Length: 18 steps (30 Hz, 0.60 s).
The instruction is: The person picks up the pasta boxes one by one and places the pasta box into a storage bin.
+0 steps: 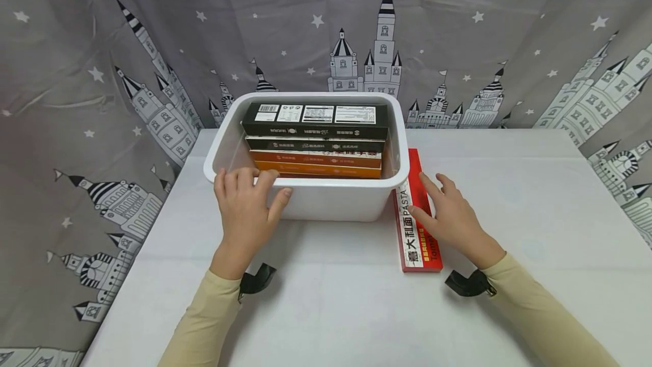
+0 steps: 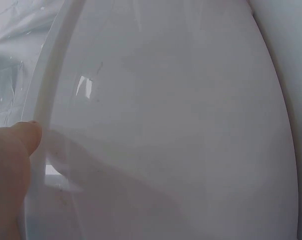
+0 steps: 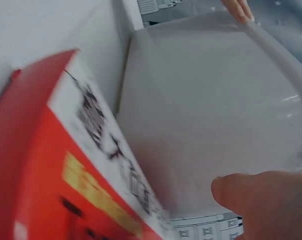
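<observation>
A white plastic storage bin (image 1: 336, 200) stands on the table with several flat boxes inside. My left hand (image 1: 247, 208) grips its front rim near the left corner, fingers hooked over the edge and the thumb on the outer face. In the left wrist view the thumb (image 2: 31, 137) lies at the rim. A red and white pasta box (image 1: 420, 242) lies flat on the table along the bin's right side, its far end reaching past the front corner. Over its right edge hovers my right hand (image 1: 453, 217), fingers spread and holding nothing.
Inside the bin, dark green boxes (image 1: 316, 129) stand toward the back, with orange boxes (image 1: 326, 171) in front of them. A white cloth (image 1: 509, 203) covers the table. Behind it hangs a grey curtain (image 1: 285, 27) printed with castles and stars.
</observation>
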Available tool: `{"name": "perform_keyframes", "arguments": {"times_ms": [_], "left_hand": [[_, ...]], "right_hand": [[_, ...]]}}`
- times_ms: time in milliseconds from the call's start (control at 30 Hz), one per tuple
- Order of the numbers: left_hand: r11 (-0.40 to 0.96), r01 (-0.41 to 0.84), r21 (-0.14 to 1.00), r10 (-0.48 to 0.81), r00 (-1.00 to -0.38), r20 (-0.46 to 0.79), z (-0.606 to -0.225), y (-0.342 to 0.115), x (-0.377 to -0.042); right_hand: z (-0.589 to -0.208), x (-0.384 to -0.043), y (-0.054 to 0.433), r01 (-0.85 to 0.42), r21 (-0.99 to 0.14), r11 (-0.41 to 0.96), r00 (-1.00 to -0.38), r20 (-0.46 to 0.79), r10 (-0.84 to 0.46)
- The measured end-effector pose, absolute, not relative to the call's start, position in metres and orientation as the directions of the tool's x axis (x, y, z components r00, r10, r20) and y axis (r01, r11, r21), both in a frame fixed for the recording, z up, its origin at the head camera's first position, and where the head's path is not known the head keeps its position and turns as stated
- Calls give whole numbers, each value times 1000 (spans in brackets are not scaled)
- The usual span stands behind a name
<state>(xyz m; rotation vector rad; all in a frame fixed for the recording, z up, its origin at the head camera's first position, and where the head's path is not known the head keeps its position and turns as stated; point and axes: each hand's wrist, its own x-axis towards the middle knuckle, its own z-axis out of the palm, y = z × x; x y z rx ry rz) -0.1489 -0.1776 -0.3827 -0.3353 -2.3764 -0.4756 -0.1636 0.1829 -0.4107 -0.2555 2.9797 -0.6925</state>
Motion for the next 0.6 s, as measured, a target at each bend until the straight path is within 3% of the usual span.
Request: {"name": "perform_keyframes", "arguments": {"times_ms": [600], "left_hand": [[907, 354, 227, 118, -732, 671, -381, -176, -150]], "right_hand": [[-436, -157, 173, -122, -458, 880, -984, -63, -169]]}}
